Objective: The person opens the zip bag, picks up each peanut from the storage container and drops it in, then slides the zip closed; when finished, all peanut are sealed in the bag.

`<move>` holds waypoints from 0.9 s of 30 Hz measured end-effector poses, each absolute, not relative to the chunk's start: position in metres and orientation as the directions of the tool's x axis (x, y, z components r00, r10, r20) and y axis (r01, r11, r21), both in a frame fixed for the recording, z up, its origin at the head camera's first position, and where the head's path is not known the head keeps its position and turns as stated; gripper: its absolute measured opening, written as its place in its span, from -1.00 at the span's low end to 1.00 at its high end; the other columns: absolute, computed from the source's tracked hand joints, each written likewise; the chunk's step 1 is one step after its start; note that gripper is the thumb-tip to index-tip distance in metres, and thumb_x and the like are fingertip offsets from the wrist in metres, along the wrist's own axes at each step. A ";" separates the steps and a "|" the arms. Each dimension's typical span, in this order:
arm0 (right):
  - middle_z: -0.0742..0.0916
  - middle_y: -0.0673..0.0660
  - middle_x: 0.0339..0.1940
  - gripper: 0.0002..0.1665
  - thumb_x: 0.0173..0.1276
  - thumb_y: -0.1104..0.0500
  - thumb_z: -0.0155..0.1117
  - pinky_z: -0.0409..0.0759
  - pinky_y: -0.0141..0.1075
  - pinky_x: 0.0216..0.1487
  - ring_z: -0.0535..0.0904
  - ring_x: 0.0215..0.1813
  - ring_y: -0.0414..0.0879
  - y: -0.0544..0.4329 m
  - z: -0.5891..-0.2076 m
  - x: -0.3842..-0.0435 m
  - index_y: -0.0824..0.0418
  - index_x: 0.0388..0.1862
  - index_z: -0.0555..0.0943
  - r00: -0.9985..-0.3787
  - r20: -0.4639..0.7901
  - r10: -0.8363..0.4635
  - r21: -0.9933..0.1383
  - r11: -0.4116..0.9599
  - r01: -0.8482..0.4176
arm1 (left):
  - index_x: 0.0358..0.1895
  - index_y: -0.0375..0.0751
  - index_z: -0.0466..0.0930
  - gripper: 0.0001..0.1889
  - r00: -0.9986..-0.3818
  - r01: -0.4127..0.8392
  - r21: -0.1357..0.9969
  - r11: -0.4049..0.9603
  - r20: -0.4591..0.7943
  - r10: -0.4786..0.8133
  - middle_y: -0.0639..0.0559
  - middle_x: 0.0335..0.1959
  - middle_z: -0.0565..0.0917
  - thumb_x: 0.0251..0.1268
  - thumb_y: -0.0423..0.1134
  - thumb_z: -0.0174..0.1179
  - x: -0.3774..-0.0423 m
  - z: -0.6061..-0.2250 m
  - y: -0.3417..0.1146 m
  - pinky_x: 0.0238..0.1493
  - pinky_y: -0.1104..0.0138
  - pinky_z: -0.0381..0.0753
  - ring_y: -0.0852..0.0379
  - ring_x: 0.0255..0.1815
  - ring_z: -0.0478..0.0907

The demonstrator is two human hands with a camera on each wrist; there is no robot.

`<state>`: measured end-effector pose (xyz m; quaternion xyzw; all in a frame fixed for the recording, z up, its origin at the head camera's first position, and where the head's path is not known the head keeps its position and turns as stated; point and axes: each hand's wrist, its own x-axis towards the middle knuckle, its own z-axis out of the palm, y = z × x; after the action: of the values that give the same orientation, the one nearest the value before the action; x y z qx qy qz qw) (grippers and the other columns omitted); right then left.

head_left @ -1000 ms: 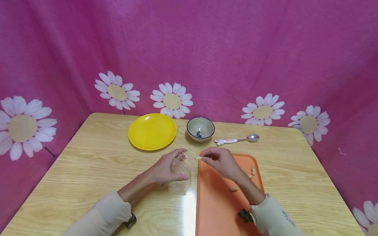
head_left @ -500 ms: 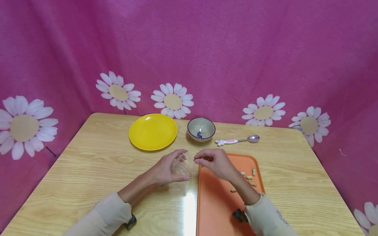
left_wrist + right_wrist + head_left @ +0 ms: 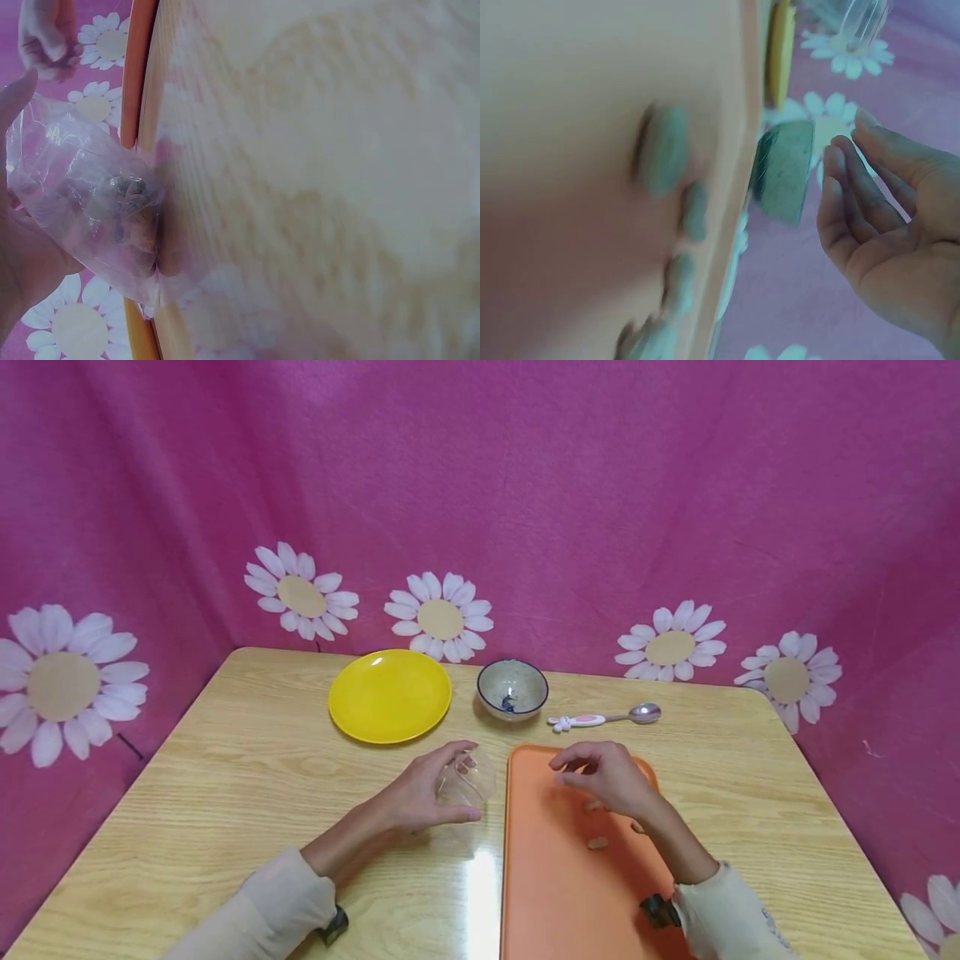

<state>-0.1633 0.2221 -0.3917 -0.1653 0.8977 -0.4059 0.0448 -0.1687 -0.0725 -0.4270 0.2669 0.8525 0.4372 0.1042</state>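
Observation:
My left hand (image 3: 418,789) grips a clear plastic bag (image 3: 472,785) just left of the orange tray (image 3: 551,893), thumb and fingers spread round its mouth. Brownish lumps show through the bag (image 3: 112,202) in the left wrist view. Over the tray's far part is my right hand (image 3: 613,778), fingers loosely bent and nothing between them. Beneath it lie several peanuts (image 3: 597,843), partly hidden by the hand and forearm. In the right wrist view a row of peanuts (image 3: 666,150) runs along the tray, apart from the right hand (image 3: 900,217).
At the back of the wooden table (image 3: 247,760) lies a yellow plate (image 3: 390,697). To its right stands a blue-rimmed bowl (image 3: 513,688), then a spoon (image 3: 588,720) with a white and pink handle. A pink flowered cloth (image 3: 525,510) hangs behind the table.
My right hand brought a peanut to the bag's mouth, let it go there, and has moved back right over the tray without it. The left hand keeps holding the bag in place.

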 end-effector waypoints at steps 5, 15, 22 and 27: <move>0.77 0.22 -0.31 -0.83 0.14 0.31 0.38 0.57 -0.40 -0.48 0.66 -0.31 -0.15 0.247 -0.398 -0.168 0.32 -0.26 0.69 -0.926 -0.018 -0.377 -0.735 0.634 -0.243 | 0.39 0.00 0.19 -0.09 -0.837 0.341 0.810 0.477 0.031 0.546 0.01 0.16 0.55 -0.07 0.04 0.45 -0.168 -0.426 -0.073 0.39 -0.02 0.26 0.06 0.28 0.39; 0.76 0.11 -0.45 -0.87 0.05 0.31 0.45 0.52 -0.44 -0.48 0.54 -0.49 -0.26 0.271 -0.411 -0.178 0.27 -0.36 0.71 -0.904 -0.111 -0.413 -0.643 0.723 -0.252 | 0.40 -0.02 0.17 -0.09 -0.842 0.316 0.819 0.479 0.010 0.539 0.00 0.17 0.54 -0.06 0.01 0.45 -0.168 -0.422 -0.075 0.39 -0.05 0.25 0.04 0.29 0.38; 0.75 0.09 -0.48 -0.85 -0.01 0.28 0.50 0.49 -0.46 -0.48 0.50 -0.48 -0.31 0.272 -0.417 -0.179 0.27 -0.42 0.71 -0.888 -0.157 -0.432 -0.645 0.726 -0.239 | 0.41 -0.04 0.17 -0.07 -0.843 0.321 0.814 0.484 0.013 0.537 0.02 0.17 0.55 -0.07 0.03 0.45 -0.169 -0.422 -0.076 0.39 -0.04 0.25 0.04 0.28 0.38; 0.76 0.09 -0.47 -0.89 0.02 0.28 0.48 0.46 -0.45 -0.49 0.47 -0.48 -0.29 0.272 -0.420 -0.180 0.25 -0.43 0.72 -0.887 -0.164 -0.433 -0.648 0.725 -0.234 | 0.40 -0.04 0.18 -0.08 -0.841 0.321 0.815 0.483 0.010 0.542 0.00 0.17 0.55 -0.07 0.04 0.45 -0.169 -0.422 -0.077 0.39 -0.05 0.25 0.03 0.30 0.37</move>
<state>-0.1796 0.2721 -0.4195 -0.1820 0.9158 -0.3233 0.1536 -0.1687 -0.0767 -0.4223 0.2530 0.8519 0.4412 0.1252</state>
